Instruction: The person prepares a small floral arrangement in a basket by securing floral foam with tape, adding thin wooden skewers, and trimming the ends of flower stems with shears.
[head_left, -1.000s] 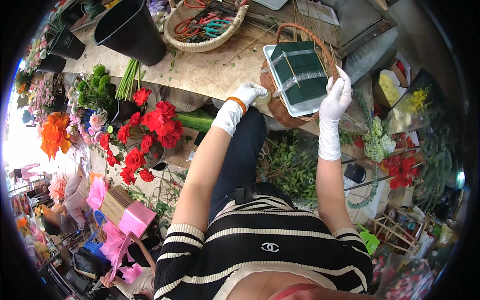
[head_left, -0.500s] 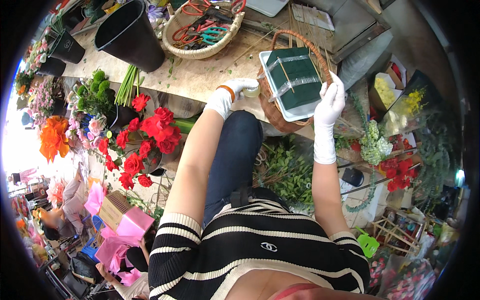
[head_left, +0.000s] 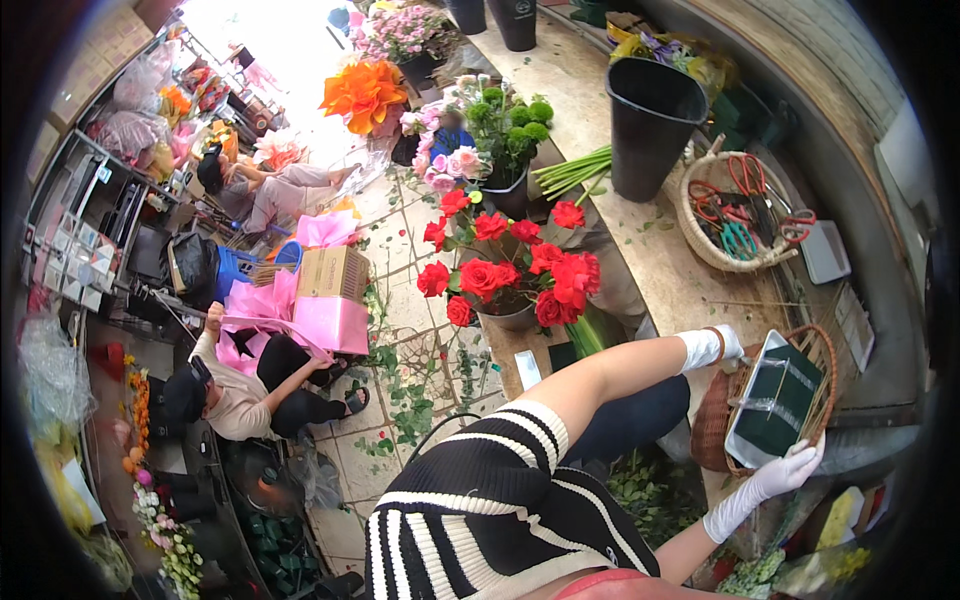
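Observation:
At the lower right, a brown wicker basket (head_left: 711, 422) with a hooped handle holds a white tray (head_left: 742, 452). In the tray sits a dark green floral foam block (head_left: 776, 388), with clear tape strips across it and a thin stick on top. My right hand (head_left: 788, 472), in a white glove, is closed on the near side of the basket handle. My left hand (head_left: 726, 346), gloved too with a brown band at the wrist, is closed at the basket's far-left side around a roll of clear tape, mostly hidden by the fingers.
On the bench (head_left: 640, 262) stand a basket of scissors and pliers (head_left: 735, 262) and a black bucket (head_left: 645, 140). Red roses (head_left: 490, 275) fill a pot beside the bench. A seated person (head_left: 235, 395) handles pink paper at left; another person (head_left: 290, 190) sits farther back.
My view has swung to the left, so the bench and basket now lie at the right and more of the floor shows. Both hands stay at the basket, the right still on its handle.

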